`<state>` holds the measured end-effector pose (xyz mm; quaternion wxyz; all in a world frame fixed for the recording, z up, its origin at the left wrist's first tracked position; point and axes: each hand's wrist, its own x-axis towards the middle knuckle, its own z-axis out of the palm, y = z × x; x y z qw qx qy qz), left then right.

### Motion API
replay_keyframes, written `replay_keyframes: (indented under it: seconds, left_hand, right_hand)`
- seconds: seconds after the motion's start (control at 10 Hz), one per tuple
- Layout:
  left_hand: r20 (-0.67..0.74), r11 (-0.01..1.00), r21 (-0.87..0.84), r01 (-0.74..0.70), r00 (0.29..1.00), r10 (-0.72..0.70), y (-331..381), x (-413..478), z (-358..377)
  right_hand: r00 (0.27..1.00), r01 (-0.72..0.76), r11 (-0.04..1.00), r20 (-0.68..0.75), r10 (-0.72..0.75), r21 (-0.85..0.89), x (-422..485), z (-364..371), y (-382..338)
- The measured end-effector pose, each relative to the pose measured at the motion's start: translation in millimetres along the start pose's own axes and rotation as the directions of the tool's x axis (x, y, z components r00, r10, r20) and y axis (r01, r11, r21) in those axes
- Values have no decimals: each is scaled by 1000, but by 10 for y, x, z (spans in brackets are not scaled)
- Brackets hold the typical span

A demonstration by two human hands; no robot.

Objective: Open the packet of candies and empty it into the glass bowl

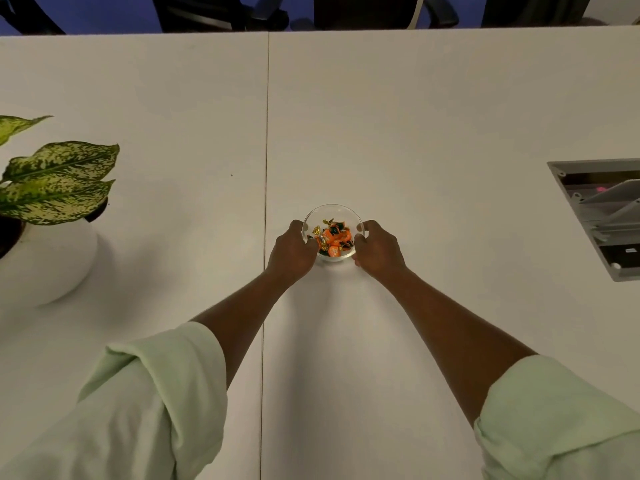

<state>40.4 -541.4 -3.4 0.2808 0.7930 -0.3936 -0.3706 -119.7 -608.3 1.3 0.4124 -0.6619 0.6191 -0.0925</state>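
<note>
On white table (415, 133), just right of centre seam: glass bowl (333, 212) upright, holding wrapped candies (334, 237), orange and gold. Left hand (293, 251) and right hand (377, 249) cupped against opposite sides of bowl, fingers curled on its wall, nothing else in either. No packet anywhere in view. Emptying judged done; only steadying or placing bowl seemingly left. Potted plant (52, 181) well apart at left, untouched

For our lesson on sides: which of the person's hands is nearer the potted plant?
Left. The left hand holds the bowl's plant-facing side; the right hand holds the opposite side, farther from the plant.
</note>
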Motion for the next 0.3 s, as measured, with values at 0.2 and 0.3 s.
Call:
replay_keyframes:
  seconds: [0.2,0.3]
  left_hand:
    - [-38,998,53,43,998,-41,-8,-32,-17]
    - [-85,994,88,59,995,-52,18,-106,-38]
  right_hand:
    - [1000,-29,998,8,29,47,-99,-45,12]
    - [1000,-15,1000,-26,16,23,-198,-83,50]
